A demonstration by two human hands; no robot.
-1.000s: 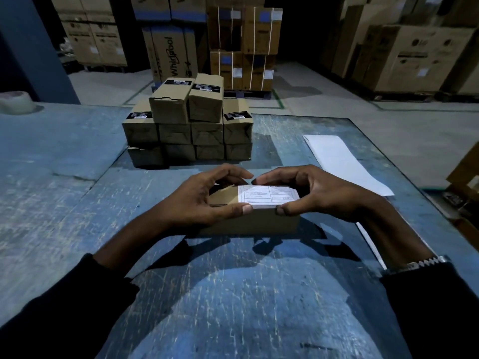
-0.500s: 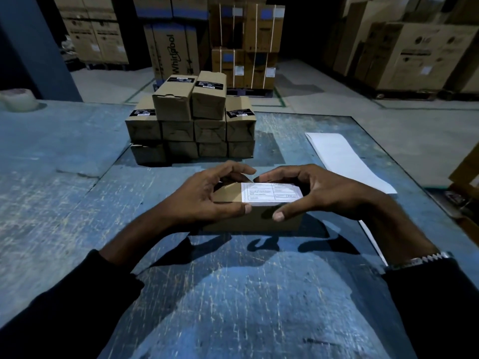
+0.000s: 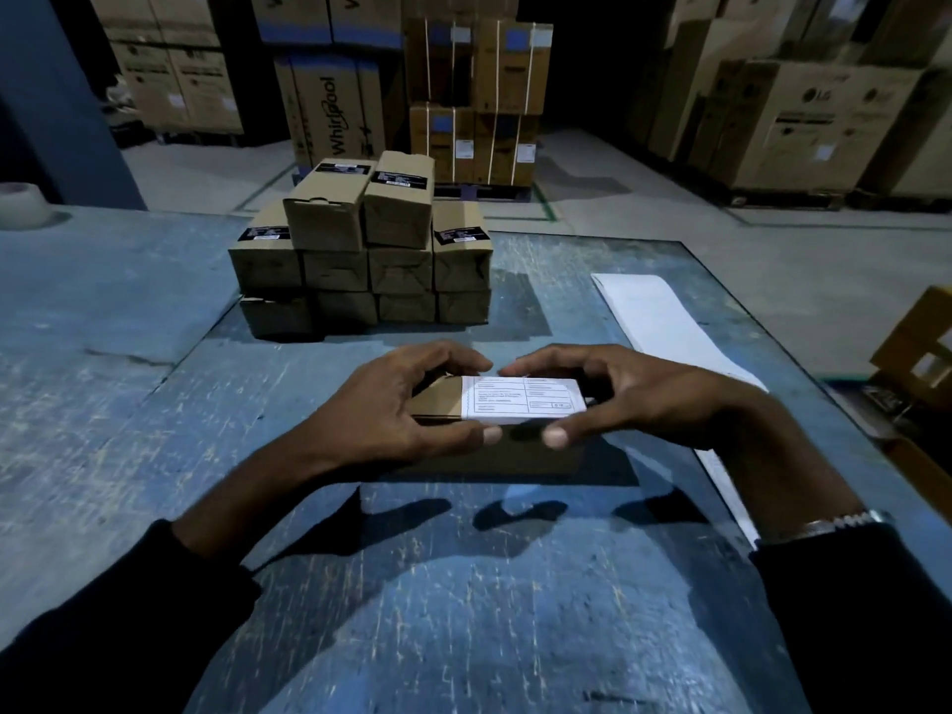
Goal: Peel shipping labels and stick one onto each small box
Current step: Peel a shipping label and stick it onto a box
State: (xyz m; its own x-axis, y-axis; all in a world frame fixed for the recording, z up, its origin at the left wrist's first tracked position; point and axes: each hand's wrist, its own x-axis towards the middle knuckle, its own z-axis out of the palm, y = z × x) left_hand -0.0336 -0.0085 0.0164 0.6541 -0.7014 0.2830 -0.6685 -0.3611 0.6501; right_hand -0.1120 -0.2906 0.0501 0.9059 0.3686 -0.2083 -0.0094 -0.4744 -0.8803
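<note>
head view: left hand (image 3: 391, 409) and right hand (image 3: 633, 399) both grip the small box (image 3: 438, 404) (on the desk (image 3: 463, 584)), likely steadying it to press the label (image 3: 523, 401) flat.

Ten small boxes (image 3: 360, 260) are counted in the stack on the counter (image 3: 103, 404): four in the bottom row, four in the middle row and two on top. One more small box (image 3: 438, 404) is seen apart from the stack, bearing one white label (image 3: 523, 400), and two hands are in view, the left hand (image 3: 391, 409) and the right hand (image 3: 633, 394). One white sheet (image 3: 664, 327), one roll of tape (image 3: 23, 204) and one wrist bracelet (image 3: 824, 525) are also counted.
</note>
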